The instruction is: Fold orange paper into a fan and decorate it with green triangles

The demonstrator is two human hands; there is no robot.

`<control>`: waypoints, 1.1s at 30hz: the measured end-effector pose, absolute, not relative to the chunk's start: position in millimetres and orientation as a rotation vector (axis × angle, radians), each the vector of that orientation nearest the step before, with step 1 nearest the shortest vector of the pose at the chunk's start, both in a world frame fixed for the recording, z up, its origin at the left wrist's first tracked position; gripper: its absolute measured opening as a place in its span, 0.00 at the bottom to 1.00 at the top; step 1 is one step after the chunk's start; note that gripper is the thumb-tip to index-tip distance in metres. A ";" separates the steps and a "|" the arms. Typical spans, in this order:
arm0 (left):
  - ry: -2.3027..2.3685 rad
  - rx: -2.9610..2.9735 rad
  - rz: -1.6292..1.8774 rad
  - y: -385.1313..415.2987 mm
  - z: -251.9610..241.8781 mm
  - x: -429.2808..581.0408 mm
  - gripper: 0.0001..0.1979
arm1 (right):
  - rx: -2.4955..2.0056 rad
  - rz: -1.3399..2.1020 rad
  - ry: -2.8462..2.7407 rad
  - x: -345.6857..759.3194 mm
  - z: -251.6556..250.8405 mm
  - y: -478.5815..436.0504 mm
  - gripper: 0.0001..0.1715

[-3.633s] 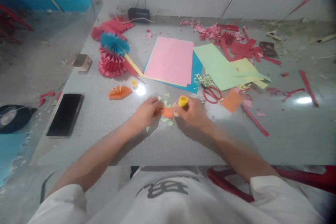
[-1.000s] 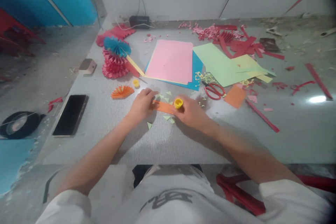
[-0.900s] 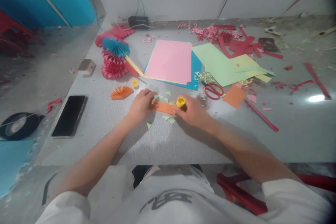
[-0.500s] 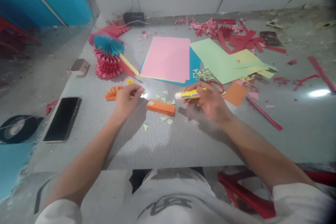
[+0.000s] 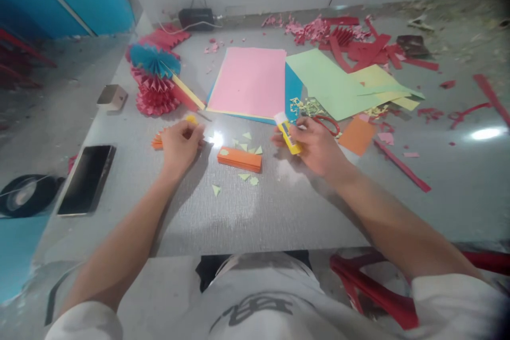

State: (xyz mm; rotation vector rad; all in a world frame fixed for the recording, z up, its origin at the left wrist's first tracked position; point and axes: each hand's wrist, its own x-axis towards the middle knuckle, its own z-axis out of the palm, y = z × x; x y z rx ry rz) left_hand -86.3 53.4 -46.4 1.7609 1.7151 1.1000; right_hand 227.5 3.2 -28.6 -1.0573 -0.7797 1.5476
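Note:
My right hand [image 5: 314, 143] grips a yellow glue stick [image 5: 289, 135], its white end pointing up and away. My left hand [image 5: 182, 143] has its fingers pinched together beside an orange pleated paper [image 5: 156, 141]; whatever is between the fingertips is too small to make out. Between the hands lies a folded orange paper stack [image 5: 239, 160] with a pale green piece on top. Several small green paper pieces [image 5: 247, 136] are scattered around it. A yellow piece [image 5: 191, 119] shows just beyond my left fingers.
Pink sheets [image 5: 249, 82] and green sheets [image 5: 330, 82] lie farther back, with red-handled scissors [image 5: 329, 124] near my right hand. Blue and red paper fans [image 5: 155, 62], a phone [image 5: 86, 179] and a small box [image 5: 112, 98] are at left. Red scraps [image 5: 368, 53] litter the back right.
The glue stick has turned in my right hand, from nearly level to its white end pointing up. My left hand's fingers have drawn closer together. The view has shifted slightly.

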 end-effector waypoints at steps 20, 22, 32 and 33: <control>1.117 2.537 0.462 17.8 -41.4 -55.6 0.13 | -1.497 0.784 -1.495 246.4 -31.2 6.6 0.29; 1.143 2.533 0.432 16.0 -39.9 -55.6 0.13 | -1.635 0.306 -1.603 252.2 -13.8 -1.9 0.20; 1.173 2.515 0.385 11.7 -35.2 -54.9 0.10 | -1.026 0.520 -2.454 204.1 -13.1 -52.7 0.08; 1.177 2.525 0.374 11.5 -34.9 -54.8 0.10 | -1.069 0.577 -2.483 200.6 -20.8 -51.4 0.11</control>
